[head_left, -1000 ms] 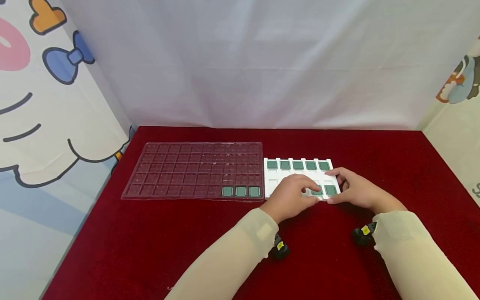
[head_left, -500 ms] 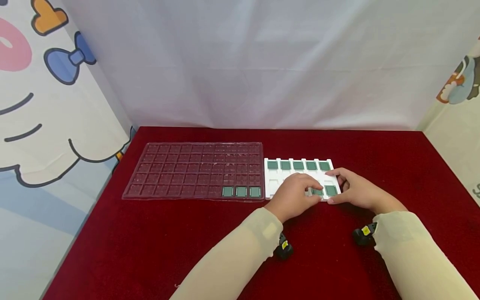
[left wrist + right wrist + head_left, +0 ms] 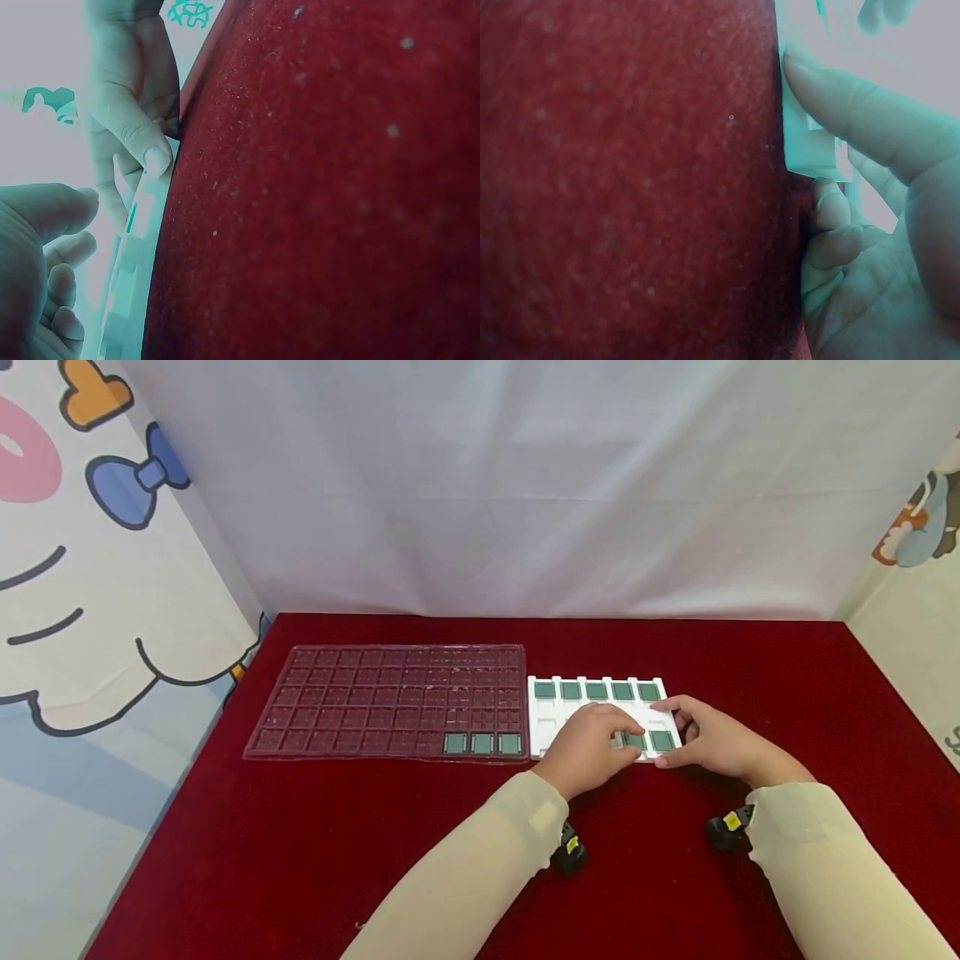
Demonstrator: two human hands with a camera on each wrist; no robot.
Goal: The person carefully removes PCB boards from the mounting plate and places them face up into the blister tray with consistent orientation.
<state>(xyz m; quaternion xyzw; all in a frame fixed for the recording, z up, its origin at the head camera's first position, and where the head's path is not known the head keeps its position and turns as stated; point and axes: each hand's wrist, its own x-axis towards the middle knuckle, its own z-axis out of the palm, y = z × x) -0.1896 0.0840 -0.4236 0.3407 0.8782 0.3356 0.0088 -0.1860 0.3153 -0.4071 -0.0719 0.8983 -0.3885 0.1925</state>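
Note:
A white tray (image 3: 567, 714) lies on the red cloth, with square green chips in its slots: a back row (image 3: 596, 691) and a front-right chip (image 3: 662, 741). My right hand (image 3: 716, 745) grips its right end, thumb on the front corner and fingers at the far side; the right wrist view shows the thumb (image 3: 840, 94) on the edge. My left hand (image 3: 588, 750) hovers over the front row, thumb and forefinger apart around another green chip (image 3: 632, 741) in its slot. In the left wrist view its fingers (image 3: 71, 247) hold nothing visible. The hand hides part of the tray.
A clear plastic tray (image 3: 360, 695) with many square pockets lies left of the white tray, nearly touching it. Three green chips (image 3: 482, 743) sit in its front-right pockets. A pale curtain (image 3: 480, 527) hangs behind the red table (image 3: 300, 852).
My left hand has shifted slightly right, and its forefinger has drawn back from the chip in the front row. My right hand and both trays stay where they were.

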